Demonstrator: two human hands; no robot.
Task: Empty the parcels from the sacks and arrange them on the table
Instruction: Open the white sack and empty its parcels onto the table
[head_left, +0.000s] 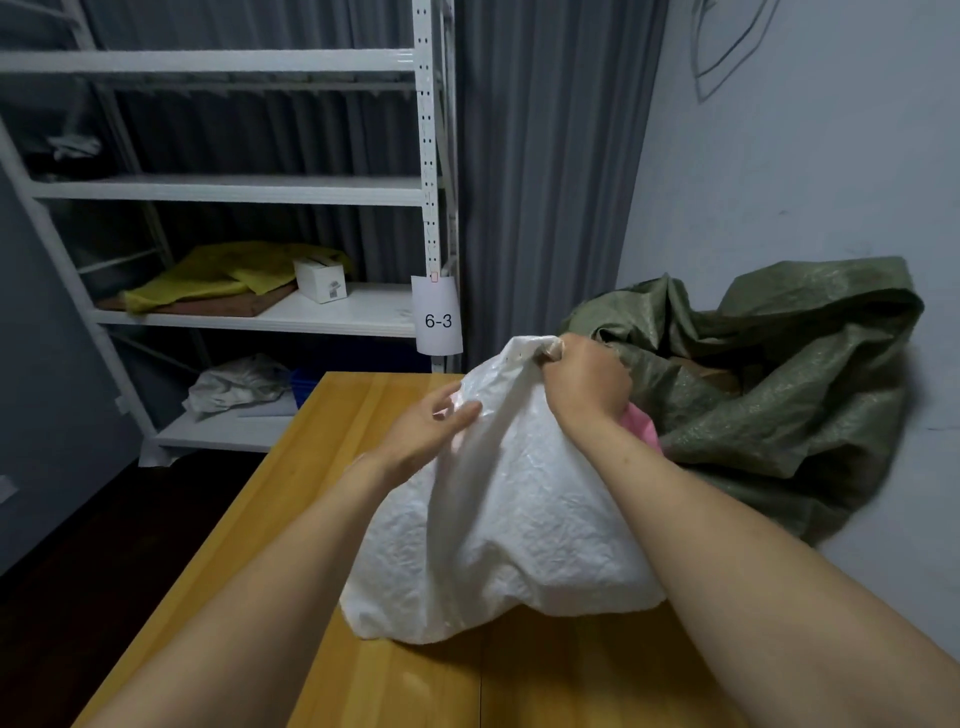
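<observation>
Sagging wide below, crinkled white sack (498, 519) tapers upward.

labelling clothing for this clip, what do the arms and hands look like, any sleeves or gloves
The left forearm and right forearm are bare, with no sleeve edge in view. The left hand and right hand wear no gloves. No watch, bracelet or ring shows on the visible parts.
</observation>
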